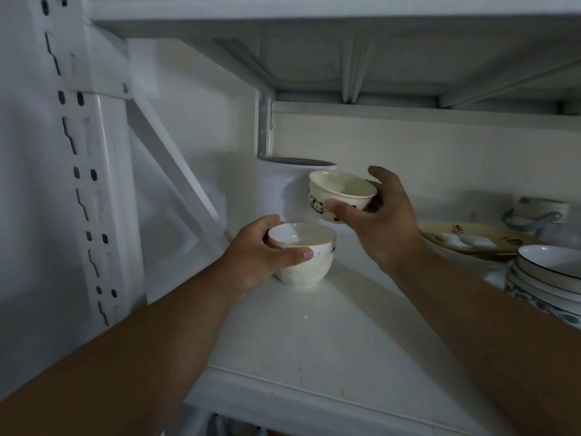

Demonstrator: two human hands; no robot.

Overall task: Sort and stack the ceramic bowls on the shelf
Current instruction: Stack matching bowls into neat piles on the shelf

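Two small white bowls are nested on the white shelf point(314, 335). The upper bowl point(298, 236) has a thin yellow rim and sits inside a plain cream bowl point(305, 272). My left hand point(261, 256) grips the upper bowl, thumb across its front. My right hand point(383, 221) holds a cream bowl with panda prints point(333, 193) in the air, up and to the right of the nested pair, tilted toward me.
A white cylindrical container with a dark lid point(283, 184) stands at the back. At the right are a yellowish plate point(471, 240), a stack of white patterned bowls point(547, 278) and a lidded pot point(540, 212). A perforated upright point(85, 184) frames the left.
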